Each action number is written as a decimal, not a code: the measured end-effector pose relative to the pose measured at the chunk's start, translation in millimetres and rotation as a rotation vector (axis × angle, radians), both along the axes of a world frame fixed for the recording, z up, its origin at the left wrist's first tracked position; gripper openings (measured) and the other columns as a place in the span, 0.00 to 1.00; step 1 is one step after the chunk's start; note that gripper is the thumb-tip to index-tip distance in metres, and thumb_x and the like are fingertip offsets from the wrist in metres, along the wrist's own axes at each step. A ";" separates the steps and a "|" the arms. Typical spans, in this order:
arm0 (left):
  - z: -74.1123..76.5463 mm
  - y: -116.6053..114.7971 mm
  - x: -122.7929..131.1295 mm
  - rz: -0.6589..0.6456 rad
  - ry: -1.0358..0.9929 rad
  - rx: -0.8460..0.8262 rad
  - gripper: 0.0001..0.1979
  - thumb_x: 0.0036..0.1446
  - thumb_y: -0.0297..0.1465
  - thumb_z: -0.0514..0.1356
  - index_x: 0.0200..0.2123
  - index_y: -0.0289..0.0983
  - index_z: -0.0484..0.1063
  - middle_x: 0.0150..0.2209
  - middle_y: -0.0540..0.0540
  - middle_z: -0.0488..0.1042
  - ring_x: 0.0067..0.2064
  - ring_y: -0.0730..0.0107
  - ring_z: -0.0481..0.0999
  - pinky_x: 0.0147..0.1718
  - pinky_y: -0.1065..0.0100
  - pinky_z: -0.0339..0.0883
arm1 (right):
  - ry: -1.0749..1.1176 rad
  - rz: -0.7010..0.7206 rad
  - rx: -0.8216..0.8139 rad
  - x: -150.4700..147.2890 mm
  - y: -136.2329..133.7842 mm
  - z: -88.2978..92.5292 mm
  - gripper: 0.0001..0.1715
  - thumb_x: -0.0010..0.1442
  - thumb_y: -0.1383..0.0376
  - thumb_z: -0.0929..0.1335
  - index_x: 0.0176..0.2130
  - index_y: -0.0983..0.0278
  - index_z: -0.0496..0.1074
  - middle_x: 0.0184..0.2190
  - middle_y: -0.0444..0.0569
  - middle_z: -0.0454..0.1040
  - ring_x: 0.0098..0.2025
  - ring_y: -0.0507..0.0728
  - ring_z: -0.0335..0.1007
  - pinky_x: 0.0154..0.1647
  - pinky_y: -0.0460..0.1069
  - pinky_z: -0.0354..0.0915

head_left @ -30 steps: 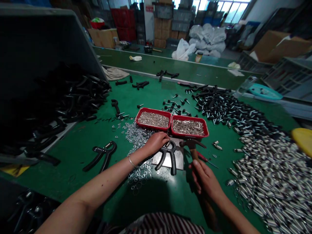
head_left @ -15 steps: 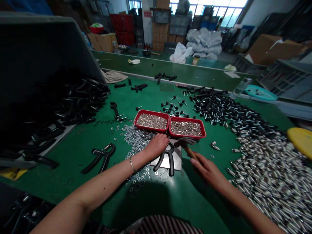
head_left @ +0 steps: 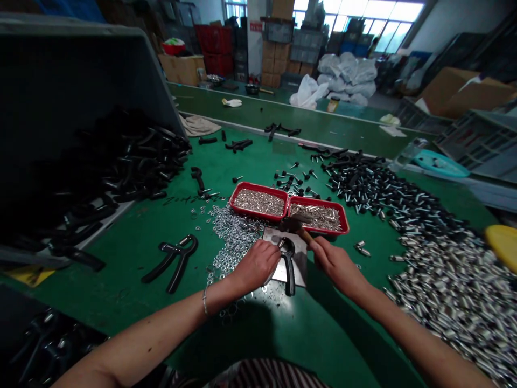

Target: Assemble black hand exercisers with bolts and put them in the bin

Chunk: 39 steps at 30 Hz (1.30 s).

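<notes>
My left hand (head_left: pixel 260 262) is closed around one leg of a black A-shaped hand grip (head_left: pixel 290 269), which lies on a square metal plate (head_left: pixel 299 263). Its other leg points toward me, and a small silver part shows near its curved top. My right hand (head_left: pixel 332 262) is wrapped round the wooden handle of a hammer (head_left: pixel 306 235). The hammer head hovers just above the hand grip's top, in front of the red trays. A second black hand grip (head_left: pixel 176 261) lies on the green table to the left, with a silver barrel across it.
Two red trays (head_left: pixel 288 205) hold small metal pins. Loose washers (head_left: pixel 232 237) spread left of the plate. Black-headed screws (head_left: pixel 363 183) and silver barrels (head_left: pixel 456 285) are heaped at right. A large grey bin (head_left: pixel 157 81) full of black handles stands at left.
My left hand has come down from the hand grip's top onto its left leg. The hammer has shifted slightly toward the trays, and the whole view has swung a little left.
</notes>
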<state>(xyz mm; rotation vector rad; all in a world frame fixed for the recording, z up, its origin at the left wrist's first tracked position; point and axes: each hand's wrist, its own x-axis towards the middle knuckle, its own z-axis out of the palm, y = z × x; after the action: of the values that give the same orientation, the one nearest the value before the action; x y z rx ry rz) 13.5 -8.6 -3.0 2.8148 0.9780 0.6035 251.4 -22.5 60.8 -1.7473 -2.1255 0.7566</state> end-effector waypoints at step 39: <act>30.1 46.1 -131.9 0.518 0.554 -0.013 0.15 0.60 0.25 0.49 0.34 0.31 0.76 0.34 0.31 0.76 0.41 0.41 0.73 0.41 0.50 0.61 | -0.035 -0.282 0.237 106.0 -54.6 -47.7 0.17 0.65 0.56 0.61 0.44 0.60 0.74 0.42 0.54 0.74 0.46 0.62 0.71 0.52 0.58 0.65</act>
<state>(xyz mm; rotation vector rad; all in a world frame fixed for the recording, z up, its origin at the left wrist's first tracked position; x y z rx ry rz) -118.4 37.6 27.2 2.7604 1.8169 -0.1835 357.4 -77.0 13.1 -1.8830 -1.8454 0.3851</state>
